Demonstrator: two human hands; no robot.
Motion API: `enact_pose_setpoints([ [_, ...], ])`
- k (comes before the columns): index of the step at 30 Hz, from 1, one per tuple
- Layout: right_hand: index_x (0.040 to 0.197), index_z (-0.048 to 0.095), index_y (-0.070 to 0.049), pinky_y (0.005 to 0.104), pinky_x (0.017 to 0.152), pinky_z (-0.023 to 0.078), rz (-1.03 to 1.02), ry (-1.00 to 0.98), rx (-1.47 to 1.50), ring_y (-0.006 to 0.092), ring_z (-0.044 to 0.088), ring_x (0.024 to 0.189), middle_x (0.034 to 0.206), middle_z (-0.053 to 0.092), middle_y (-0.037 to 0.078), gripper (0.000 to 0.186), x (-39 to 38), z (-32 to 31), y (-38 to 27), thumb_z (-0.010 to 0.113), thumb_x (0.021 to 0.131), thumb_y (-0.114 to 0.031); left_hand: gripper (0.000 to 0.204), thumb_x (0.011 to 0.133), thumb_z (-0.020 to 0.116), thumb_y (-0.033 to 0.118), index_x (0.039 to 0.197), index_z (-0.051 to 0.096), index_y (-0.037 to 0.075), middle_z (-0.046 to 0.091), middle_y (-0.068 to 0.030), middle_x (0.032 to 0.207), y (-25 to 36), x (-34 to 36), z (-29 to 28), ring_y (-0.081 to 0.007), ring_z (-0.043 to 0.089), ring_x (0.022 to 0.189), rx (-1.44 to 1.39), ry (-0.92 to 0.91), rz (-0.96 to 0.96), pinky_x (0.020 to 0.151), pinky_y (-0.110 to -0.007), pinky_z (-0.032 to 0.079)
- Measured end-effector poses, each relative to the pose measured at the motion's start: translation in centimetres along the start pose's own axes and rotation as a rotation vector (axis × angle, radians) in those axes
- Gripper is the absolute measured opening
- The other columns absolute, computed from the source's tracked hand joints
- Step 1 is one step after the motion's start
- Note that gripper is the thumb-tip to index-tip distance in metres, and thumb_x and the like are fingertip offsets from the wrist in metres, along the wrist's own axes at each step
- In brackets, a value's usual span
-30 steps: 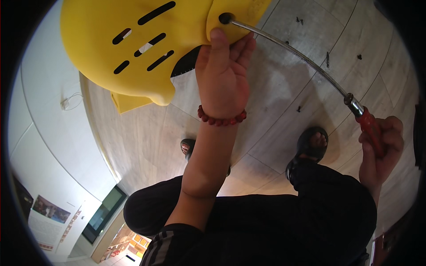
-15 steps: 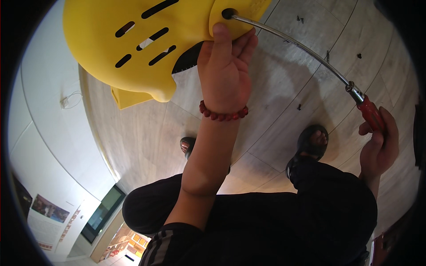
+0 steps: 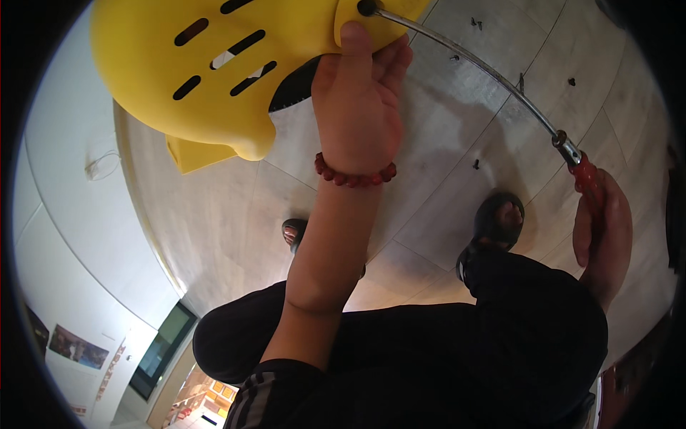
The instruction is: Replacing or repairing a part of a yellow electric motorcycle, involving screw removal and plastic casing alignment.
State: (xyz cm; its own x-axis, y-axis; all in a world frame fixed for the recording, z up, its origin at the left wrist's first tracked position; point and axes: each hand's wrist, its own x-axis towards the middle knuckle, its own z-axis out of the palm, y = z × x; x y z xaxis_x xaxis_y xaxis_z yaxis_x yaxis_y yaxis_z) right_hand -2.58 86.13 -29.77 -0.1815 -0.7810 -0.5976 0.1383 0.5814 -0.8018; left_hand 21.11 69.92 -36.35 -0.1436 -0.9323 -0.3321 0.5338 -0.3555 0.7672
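Observation:
A large yellow plastic seat shell (image 3: 207,79) with several dark slots fills the top left. My left hand (image 3: 357,100), a red bead bracelet at its wrist, grips the shell's edge with the thumb pressed on its yellow face. A long screwdriver (image 3: 493,79) with a metal shaft runs from a dark hole in the shell down to the right. My right hand (image 3: 604,232) is closed around its red handle.
Pale wood-look floor tiles (image 3: 443,150) lie below, with a few small dark screws (image 3: 476,164) scattered on them. My sandalled feet (image 3: 496,225) and dark trousers (image 3: 429,343) fill the lower middle. A white wall (image 3: 78,236) curves along the left.
My right hand has turned on the red handle, from a loose hold to wrapped over it. The shell and left hand have shifted slightly up and left.

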Motion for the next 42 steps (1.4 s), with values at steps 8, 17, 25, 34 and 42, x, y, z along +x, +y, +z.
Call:
enact_pose_setpoints([
  [8, 0.120, 0.048, 0.004, 0.0168, 0.050, 0.033, -0.182, -0.001, -0.165, 0.0047, 0.044, 0.057, 0.080, 0.057, 0.003, 0.050, 6.8, -7.6, 9.4, 0.051, 0.091, -0.036, 0.042, 0.093, 0.051, 0.034, 0.121, 0.048, 0.004, 0.059, -0.0103, 0.112, 0.0, 0.4, 0.3, -0.0249, 0.057, 0.102, 0.036, 0.064, -0.055, 0.091, -0.037, 0.044],
  [17, 0.120, 0.050, -0.001, 0.0303, 0.083, 0.043, -0.369, 0.101, -0.585, 0.0208, 0.055, 0.093, 0.100, 0.059, 0.009, 0.038, 14.5, -2.2, 16.1, 0.059, 0.085, -0.014, 0.046, 0.095, 0.046, 0.036, 0.127, 0.042, 0.003, 0.054, -0.0117, 0.118, 1.2, 0.4, -1.5, -0.0294, 0.055, 0.107, 0.094, -0.075, -0.084, 0.095, -0.042, 0.043],
  [25, 0.104, 0.054, -0.004, 0.0435, 0.079, 0.044, -0.630, 0.405, -1.194, 0.0338, 0.053, 0.092, 0.098, 0.055, 0.015, 0.036, 14.5, 1.3, 15.3, 0.067, 0.073, -0.016, 0.050, 0.099, 0.030, 0.039, 0.131, 0.033, 0.001, 0.046, -0.0186, 0.127, 0.9, 0.3, -1.2, -0.0364, 0.046, 0.118, 0.130, -0.055, -0.109, 0.101, -0.046, 0.039],
  [34, 0.129, 0.043, -0.004, 0.0358, 0.082, 0.050, -0.369, -0.023, 0.129, 0.0215, 0.055, 0.108, 0.122, 0.051, 0.014, 0.054, 20.3, 4.6, -3.1, 0.063, 0.085, -0.027, 0.056, 0.097, 0.032, 0.043, 0.137, 0.026, 0.003, 0.040, -0.0173, 0.134, 0.9, -0.2, -1.3, -0.0354, 0.043, 0.121, 0.080, -0.086, -0.113, 0.103, -0.046, 0.037],
  [42, 0.118, 0.052, -0.010, 0.0513, 0.081, 0.046, -0.145, -0.358, 0.301, 0.0287, 0.056, 0.101, 0.108, 0.060, 0.008, 0.048, 18.0, 10.0, -14.1, 0.052, 0.088, -0.047, 0.052, 0.096, 0.042, 0.039, 0.134, 0.033, 0.005, 0.048, -0.0143, 0.128, 1.1, 0.6, -0.6, -0.0290, 0.052, 0.115, -0.053, -0.095, -0.163, 0.097, -0.041, 0.043],
])
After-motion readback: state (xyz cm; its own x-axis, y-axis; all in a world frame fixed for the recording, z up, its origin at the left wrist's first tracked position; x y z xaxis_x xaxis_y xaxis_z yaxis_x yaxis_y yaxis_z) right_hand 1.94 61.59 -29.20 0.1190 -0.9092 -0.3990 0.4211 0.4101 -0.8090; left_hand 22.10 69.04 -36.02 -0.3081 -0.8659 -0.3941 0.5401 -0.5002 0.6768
